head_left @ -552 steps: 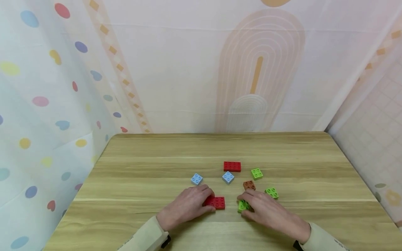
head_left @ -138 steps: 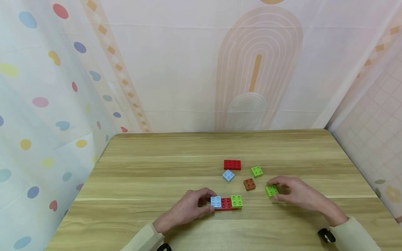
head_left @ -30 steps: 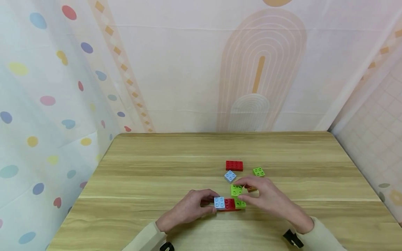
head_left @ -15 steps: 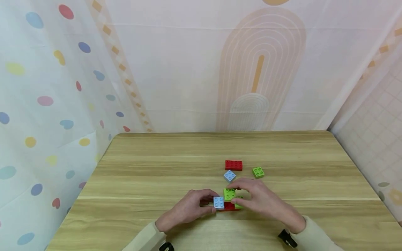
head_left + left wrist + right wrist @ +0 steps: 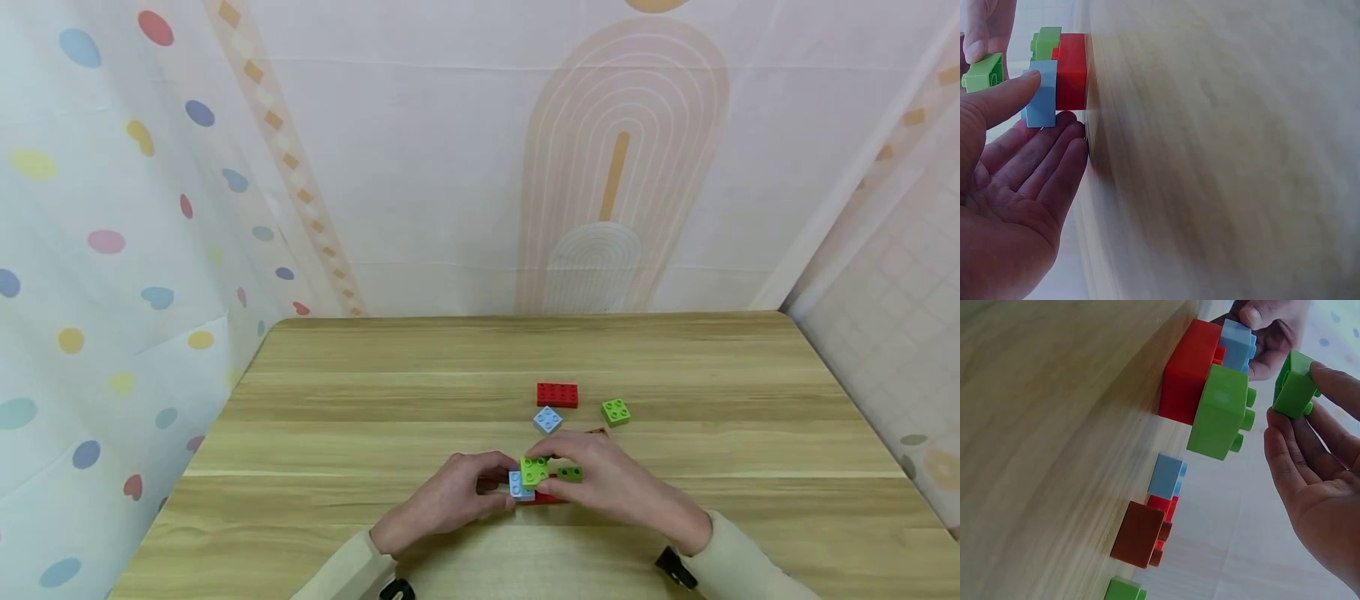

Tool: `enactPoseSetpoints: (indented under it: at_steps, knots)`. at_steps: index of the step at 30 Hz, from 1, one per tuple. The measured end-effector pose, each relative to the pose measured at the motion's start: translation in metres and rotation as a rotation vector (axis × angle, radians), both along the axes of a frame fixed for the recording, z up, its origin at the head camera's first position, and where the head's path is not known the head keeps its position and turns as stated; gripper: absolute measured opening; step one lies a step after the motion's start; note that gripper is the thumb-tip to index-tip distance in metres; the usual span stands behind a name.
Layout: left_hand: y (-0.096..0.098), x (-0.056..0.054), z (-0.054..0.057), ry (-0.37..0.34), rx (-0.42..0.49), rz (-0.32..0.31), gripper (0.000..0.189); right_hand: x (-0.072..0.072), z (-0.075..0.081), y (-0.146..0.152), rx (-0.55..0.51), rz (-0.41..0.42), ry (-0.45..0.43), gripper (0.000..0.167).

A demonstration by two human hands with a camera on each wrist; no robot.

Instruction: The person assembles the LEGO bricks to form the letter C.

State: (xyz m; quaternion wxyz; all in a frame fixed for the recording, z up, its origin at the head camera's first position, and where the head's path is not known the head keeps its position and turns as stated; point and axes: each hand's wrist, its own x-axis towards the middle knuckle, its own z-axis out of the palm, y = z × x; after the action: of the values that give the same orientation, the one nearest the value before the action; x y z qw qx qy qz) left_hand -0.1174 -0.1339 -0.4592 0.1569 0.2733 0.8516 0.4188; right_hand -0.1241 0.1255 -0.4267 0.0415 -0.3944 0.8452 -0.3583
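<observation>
Fingers and thumb of the right hand (image 5: 603, 471) pinch a green brick (image 5: 534, 472), studs up, holding it in the air just above a pale blue brick (image 5: 516, 487) and apart from it. The left hand (image 5: 453, 493) has its thumb against one side of that blue brick and its other fingers at the opposite side, grasping it. The blue brick sits on the left end of a long red brick (image 5: 1190, 375), which lies flat on the worktop (image 5: 375, 400); a second green brick (image 5: 1219, 412) sits on the red one's right end. This assembly is about midway between the worktop's left and right edges, well apart from the far edge.

Between it and the far edge lie the loose bricks: a diamond-turned blue one (image 5: 547, 420), another long red one (image 5: 557, 395) just behind that, closest to the far edge and lengthwise along it, and a third green one (image 5: 616, 412) toward the right edge. A brown brick (image 5: 1138, 534) lies near these; the right hand hides most of it from the head camera, so its exact turn is hard to judge.
</observation>
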Motion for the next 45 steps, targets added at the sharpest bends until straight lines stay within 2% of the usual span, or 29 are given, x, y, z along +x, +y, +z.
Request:
enactPoseSetpoints:
  at_steps: [18,45]
  knots:
    - [0.001,0.0,0.002,-0.004,0.012,0.002,0.029,-0.002,-0.001,-0.011,0.026,0.019,-0.064,0.028]
    - [0.001,0.001,0.001,-0.003,-0.012,-0.003,0.033,-0.003,-0.005,-0.02,0.114,0.052,0.015,0.025]
